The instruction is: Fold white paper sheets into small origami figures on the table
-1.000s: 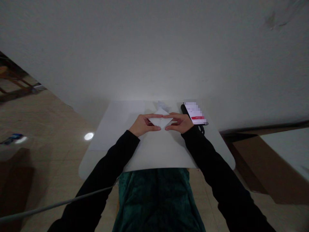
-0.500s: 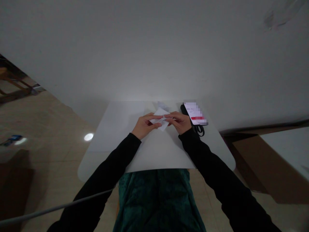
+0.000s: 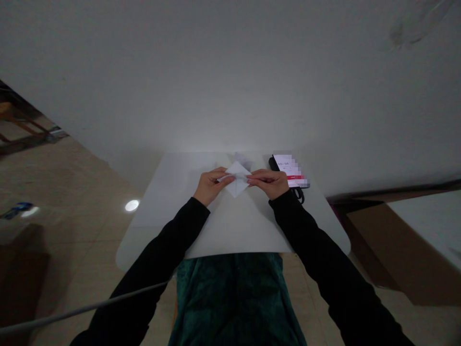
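A small white folded paper [image 3: 236,188] in a diamond shape is held above the middle of the white table [image 3: 245,230]. My left hand [image 3: 213,185] pinches its left corner, thumb on the near face and fingers behind. At the right corner my right hand [image 3: 269,182] grips the paper between thumb and fingers. A vertical crease shows on its lower half. Just behind it on the table lies another pale, crumpled-looking piece [image 3: 242,157], partly hidden.
A phone with a lit screen [image 3: 288,168] rests on a black object with a loop, right of my hand. White sheets [image 3: 169,187] lie on the table's left. The wall [image 3: 230,96] rises behind; a cardboard box [image 3: 403,250] stands at right. A grey cable [image 3: 86,307] crosses lower left.
My hands have moved slightly apart, from the paper's middle to its side corners. The paper now shows as a flatter, more even diamond.
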A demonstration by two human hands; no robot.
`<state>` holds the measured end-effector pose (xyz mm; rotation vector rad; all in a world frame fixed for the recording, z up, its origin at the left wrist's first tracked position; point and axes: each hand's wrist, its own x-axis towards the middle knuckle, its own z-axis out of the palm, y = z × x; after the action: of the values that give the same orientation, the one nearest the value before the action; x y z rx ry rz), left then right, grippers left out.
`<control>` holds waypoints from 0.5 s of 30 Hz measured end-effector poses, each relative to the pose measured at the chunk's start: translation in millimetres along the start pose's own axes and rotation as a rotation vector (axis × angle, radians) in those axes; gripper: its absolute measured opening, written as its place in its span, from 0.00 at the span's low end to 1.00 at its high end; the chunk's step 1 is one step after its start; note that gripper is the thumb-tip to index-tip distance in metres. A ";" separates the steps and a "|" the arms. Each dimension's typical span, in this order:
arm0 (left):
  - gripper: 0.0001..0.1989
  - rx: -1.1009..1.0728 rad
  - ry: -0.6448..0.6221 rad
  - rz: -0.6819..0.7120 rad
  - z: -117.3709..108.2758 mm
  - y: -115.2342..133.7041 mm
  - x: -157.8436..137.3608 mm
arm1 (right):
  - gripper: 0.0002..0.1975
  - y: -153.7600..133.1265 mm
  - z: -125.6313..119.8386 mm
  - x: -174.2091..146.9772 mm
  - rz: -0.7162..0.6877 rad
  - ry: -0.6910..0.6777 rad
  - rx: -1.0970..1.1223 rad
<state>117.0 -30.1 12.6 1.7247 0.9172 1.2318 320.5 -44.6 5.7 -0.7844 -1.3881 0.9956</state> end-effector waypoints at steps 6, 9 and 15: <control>0.10 -0.016 0.087 -0.015 2.9 -3.8 0.9 | 0.09 6.5 0.2 2.6 0.134 0.126 0.047; 0.12 -0.046 0.197 -0.094 8.2 -10.2 -0.6 | 0.11 11.1 1.8 4.4 0.201 0.191 0.053; 0.13 -0.162 0.321 -0.196 14.9 -11.5 -1.1 | 0.12 7.3 8.5 3.9 0.209 0.301 0.060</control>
<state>129.9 -29.4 -1.2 1.3002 1.1108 1.4314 311.0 -39.1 1.2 -1.0051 -1.0291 1.0267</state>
